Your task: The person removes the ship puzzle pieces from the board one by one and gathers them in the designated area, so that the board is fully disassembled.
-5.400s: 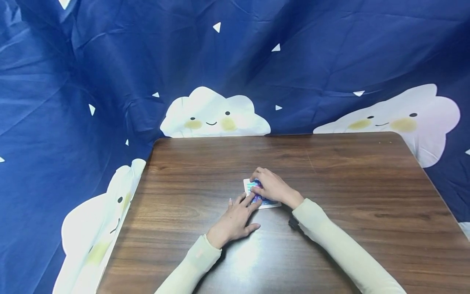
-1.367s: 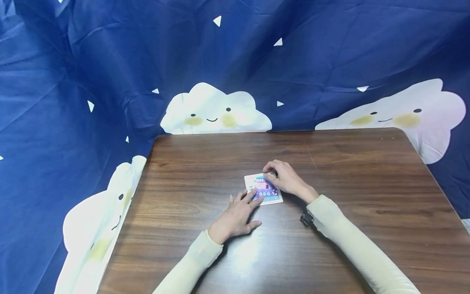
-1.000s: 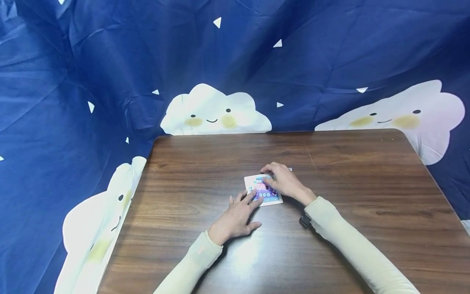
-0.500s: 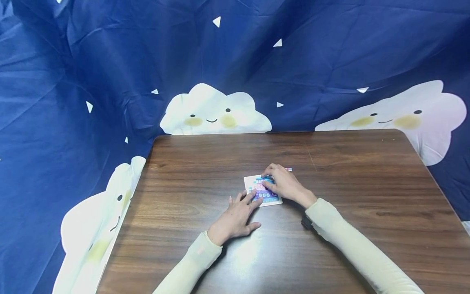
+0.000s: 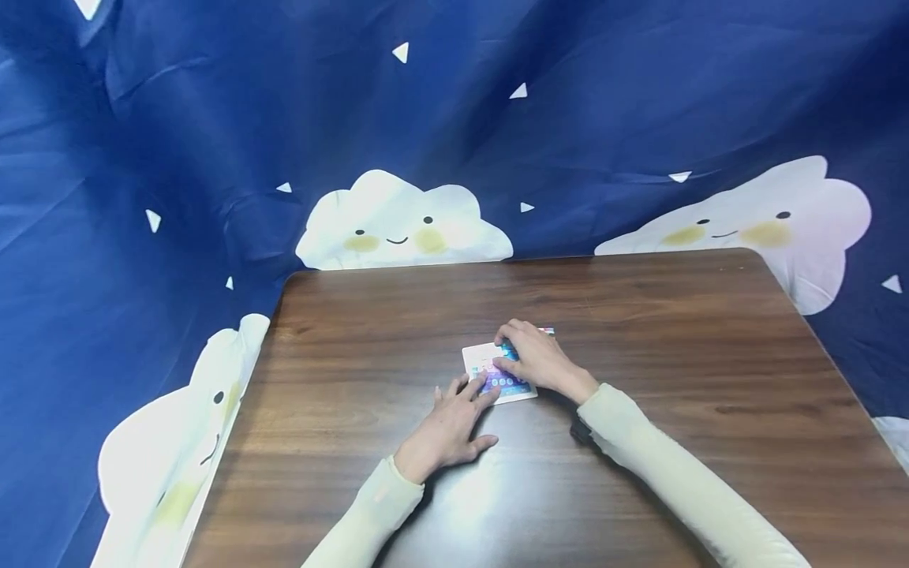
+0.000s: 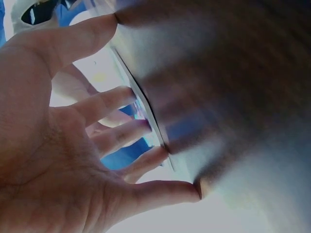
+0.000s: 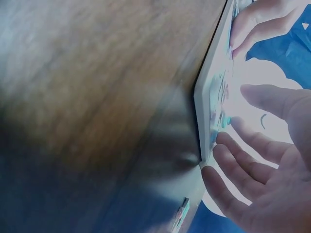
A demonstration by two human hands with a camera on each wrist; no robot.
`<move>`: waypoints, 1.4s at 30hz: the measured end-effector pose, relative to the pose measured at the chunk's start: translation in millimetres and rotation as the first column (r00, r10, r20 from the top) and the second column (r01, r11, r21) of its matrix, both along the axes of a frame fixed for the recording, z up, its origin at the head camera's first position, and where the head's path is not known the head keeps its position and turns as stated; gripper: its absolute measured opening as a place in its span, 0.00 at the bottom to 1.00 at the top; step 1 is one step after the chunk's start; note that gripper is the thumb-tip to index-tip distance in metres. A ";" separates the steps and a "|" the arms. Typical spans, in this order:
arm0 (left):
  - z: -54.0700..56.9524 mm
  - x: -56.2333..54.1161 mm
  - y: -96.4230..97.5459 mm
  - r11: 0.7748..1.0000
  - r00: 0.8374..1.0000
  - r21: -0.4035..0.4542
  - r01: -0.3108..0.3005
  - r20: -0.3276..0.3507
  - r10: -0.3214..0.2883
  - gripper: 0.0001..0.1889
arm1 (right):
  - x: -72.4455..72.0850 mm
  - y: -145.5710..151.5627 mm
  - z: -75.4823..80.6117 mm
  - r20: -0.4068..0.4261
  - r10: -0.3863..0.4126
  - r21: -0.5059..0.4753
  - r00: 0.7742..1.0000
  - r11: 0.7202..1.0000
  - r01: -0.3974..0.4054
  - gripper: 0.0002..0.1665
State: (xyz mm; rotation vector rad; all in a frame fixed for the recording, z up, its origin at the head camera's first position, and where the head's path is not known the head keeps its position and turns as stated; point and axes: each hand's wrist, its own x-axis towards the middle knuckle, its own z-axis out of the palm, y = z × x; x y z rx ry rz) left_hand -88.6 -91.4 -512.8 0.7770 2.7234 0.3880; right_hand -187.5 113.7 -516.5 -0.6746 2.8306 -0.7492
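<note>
Our left hand (image 5: 449, 426) is spread wide, fingertips resting on the near left part of the printed board (image 5: 520, 388). Our right hand (image 5: 531, 355) arches loosely over its far right part, thumb and fingers apart; we see no firm grip, though the fingertips are partly hidden in the head view. The board lies flat between them, around the middle of the table (image 5: 660, 331). We judge it light and stiff, liable to slide on the smooth top, so we would steady it by the pale rim, whose thin, straight edge the right wrist view shows. Its face is blue, purple and pink. Just beyond its far right corner lies a small colourful piece (image 5: 547, 330), probably light and best pinched by its edges. The table is brown wood-grain with a soft sheen; behind hangs creased blue cloth (image 5: 319, 95) with white clouds.
</note>
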 end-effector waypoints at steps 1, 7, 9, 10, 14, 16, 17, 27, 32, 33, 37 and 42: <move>-0.1 0.6 0.3 1.000 1.000 0.001 -0.004 0.007 0.004 0.41 | 1.1 0.1 0.6 0.001 0.003 -0.003 1.000 1.000 -0.003 0.19; -1.1 3.1 1.5 1.000 1.000 0.030 -0.010 0.023 0.009 0.40 | 4.8 0.9 2.8 0.020 0.002 -0.027 1.000 1.000 -0.001 0.18; -1.5 3.6 2.2 0.999 1.000 0.046 -0.008 0.017 0.007 0.40 | 5.6 2.3 3.3 0.026 -0.005 -0.038 1.000 0.999 0.006 0.16; -1.6 3.8 2.7 0.999 1.000 0.051 -0.007 0.016 0.007 0.40 | 6.1 3.2 3.6 0.031 -0.007 -0.044 1.000 0.999 0.008 0.16; -2.5 5.7 2.1 0.997 1.000 0.070 -0.012 0.002 0.012 0.40 | 7.3 3.1 4.1 0.038 -0.003 -0.066 0.999 0.998 0.005 0.13; -2.4 6.7 1.4 0.997 1.000 0.080 -0.016 -0.001 0.016 0.40 | 7.9 1.9 4.5 0.047 0.000 -0.076 0.999 0.997 0.003 0.12; -2.1 7.0 1.4 0.996 1.000 0.087 -0.016 -0.002 0.016 0.40 | 8.2 1.9 4.8 0.050 0.000 -0.079 0.999 0.997 0.004 0.12; -1.6 6.3 4.3 0.995 1.000 0.096 -0.001 -0.019 0.003 0.40 | 5.1 12.3 9.6 0.045 0.022 -0.205 0.999 0.979 -0.013 0.07; -1.8 8.0 -0.6 0.996 1.000 0.092 -0.016 -0.016 0.017 0.40 | -3.1 22.3 14.2 0.046 -0.013 -0.295 0.999 0.955 0.026 0.05; -2.1 7.9 -1.1 0.996 1.000 0.090 -0.017 -0.017 0.019 0.40 | -4.8 25.9 15.1 0.048 -0.025 -0.308 0.999 0.951 0.038 0.05; -2.3 6.9 -1.6 0.996 1.000 0.089 -0.012 -0.021 0.014 0.40 | -9.8 41.4 18.4 0.049 -0.068 -0.328 0.997 0.941 0.080 0.04; -2.3 3.7 0.1 0.997 1.000 0.073 -0.004 -0.025 0.006 0.41 | -13.1 58.1 19.0 0.035 -0.097 -0.318 0.995 0.943 0.103 0.04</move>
